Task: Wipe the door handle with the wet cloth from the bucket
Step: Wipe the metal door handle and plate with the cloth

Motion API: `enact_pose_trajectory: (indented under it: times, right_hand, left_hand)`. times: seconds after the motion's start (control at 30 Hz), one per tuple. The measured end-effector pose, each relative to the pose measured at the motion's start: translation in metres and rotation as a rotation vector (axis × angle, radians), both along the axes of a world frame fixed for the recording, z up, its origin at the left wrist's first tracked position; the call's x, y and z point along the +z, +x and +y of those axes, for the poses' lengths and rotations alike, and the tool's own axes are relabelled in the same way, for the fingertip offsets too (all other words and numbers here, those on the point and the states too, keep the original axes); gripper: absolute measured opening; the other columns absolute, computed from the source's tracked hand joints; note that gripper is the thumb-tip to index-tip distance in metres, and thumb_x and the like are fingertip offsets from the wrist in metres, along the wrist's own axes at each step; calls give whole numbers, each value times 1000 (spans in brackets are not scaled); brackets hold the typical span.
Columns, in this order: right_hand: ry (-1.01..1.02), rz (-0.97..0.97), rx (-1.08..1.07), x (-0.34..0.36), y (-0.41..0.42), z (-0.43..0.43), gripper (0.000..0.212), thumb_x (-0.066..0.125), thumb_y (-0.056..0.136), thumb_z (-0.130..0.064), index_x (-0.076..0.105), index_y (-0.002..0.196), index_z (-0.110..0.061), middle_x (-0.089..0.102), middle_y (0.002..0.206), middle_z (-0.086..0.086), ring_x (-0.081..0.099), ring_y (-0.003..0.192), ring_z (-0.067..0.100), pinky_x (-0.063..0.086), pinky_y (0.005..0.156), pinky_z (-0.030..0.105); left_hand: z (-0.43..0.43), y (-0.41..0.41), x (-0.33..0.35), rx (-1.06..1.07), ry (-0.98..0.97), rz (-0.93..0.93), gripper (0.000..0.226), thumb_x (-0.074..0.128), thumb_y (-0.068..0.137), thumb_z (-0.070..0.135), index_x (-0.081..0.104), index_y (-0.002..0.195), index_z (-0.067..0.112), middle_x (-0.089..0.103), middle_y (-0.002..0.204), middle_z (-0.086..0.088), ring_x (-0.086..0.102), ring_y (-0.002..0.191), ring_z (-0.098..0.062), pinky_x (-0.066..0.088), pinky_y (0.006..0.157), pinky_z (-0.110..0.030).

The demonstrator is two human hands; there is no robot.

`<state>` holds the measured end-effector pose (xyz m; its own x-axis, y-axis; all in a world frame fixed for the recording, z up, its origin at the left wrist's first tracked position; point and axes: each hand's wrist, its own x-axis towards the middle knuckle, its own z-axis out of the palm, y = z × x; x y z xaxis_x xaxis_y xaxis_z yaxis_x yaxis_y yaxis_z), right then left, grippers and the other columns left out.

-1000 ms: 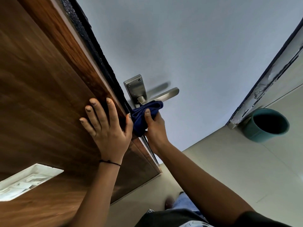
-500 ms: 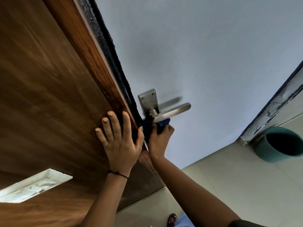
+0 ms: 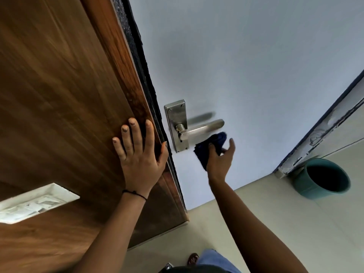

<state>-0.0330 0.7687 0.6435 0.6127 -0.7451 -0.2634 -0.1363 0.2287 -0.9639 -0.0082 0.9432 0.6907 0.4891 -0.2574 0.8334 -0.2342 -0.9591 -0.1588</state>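
A silver lever door handle (image 3: pixel 201 128) on a metal backplate (image 3: pixel 176 123) sticks out from the edge of the brown wooden door (image 3: pixel 59 95). My right hand (image 3: pixel 219 161) holds a dark blue cloth (image 3: pixel 210 147) just below the lever's outer end; whether the cloth touches the lever I cannot tell. My left hand (image 3: pixel 139 152) lies flat on the door face beside its edge, fingers spread. The teal bucket (image 3: pixel 323 179) stands on the floor at the right, against the wall corner.
A pale grey wall (image 3: pixel 246 66) fills the space behind the handle. Beige tiled floor (image 3: pixel 256 223) runs below. A white rectangular plate (image 3: pixel 33 202) is set in the door at lower left. A foot in a sandal (image 3: pixel 193 259) shows at the bottom.
My right hand with the cloth has moved from the base of the lever, near the backplate, out to the right and below the lever's end. My left hand stays on the door.
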Motion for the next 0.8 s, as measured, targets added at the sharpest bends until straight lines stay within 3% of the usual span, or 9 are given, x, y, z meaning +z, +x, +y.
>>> enact_pose_trajectory:
  times: [0.07,0.13,0.2,0.3,0.37,0.47,0.57,0.7,0.8]
  right_hand:
    - [-69,-83,-82,13,-11,-11,59,58,93,-22,32,145,-30,56,113,3,59,85,7,44,61,2]
    - [-157,-151,-108,22,-19,-11,53,58,92,-21,41,140,-34,60,113,1,59,84,6,47,61,2]
    - [-280,-197,-92,25,-22,-2,50,59,89,-18,51,134,-39,60,107,-9,60,90,8,55,78,20]
    - [-345,-195,32,22,-21,19,47,60,85,-22,59,120,-53,51,90,-20,64,83,9,59,77,37]
    - [-405,-207,127,19,-20,34,44,59,83,-31,56,114,-62,49,90,-18,66,80,16,61,69,42]
    - [-591,-243,223,13,-19,45,43,54,84,-38,54,124,-53,50,92,-14,64,80,22,58,66,43]
    - [-518,-213,186,15,-16,28,43,58,83,-34,55,119,-57,47,89,-15,66,77,23,60,65,44]
    - [-339,-115,-3,15,-5,-7,41,59,82,-26,63,115,-50,46,84,-20,65,77,20,61,69,44]
    - [-418,-172,92,21,-8,16,43,57,82,-28,62,117,-51,44,87,-16,65,78,23,60,68,43]
  left_hand:
    - [-1,-1,0,2,-8,4,89,49,92,47,-10,151,18,-29,156,-4,-25,145,-19,-15,118,-40]
    - [-2,-1,-1,3,-14,5,88,48,92,46,-10,151,18,-30,155,-3,-26,144,-18,-16,118,-40]
    - [-2,0,-2,8,-16,3,87,48,92,46,-10,151,19,-30,155,-3,-26,144,-18,-15,118,-40]
    - [-2,0,-2,10,-15,2,86,47,93,46,-10,151,19,-30,155,-3,-26,144,-18,-15,118,-40]
    - [-2,0,-2,10,-11,2,85,46,93,46,-10,151,19,-30,156,-4,-26,144,-18,-15,118,-39]
    - [-2,0,-1,10,-18,7,85,46,93,45,-11,151,19,-15,158,-14,-27,144,-17,-16,118,-39]
    - [-2,-1,0,6,-27,6,87,49,92,44,-11,150,18,8,151,-21,-27,144,-17,-16,118,-39]
    - [-2,-1,0,5,-21,14,87,47,93,45,-13,150,19,-24,157,-10,-28,143,-17,-18,118,-38]
    - [-3,-1,0,8,-19,11,87,47,93,45,-13,150,19,-27,157,-7,-28,143,-17,-17,118,-38]
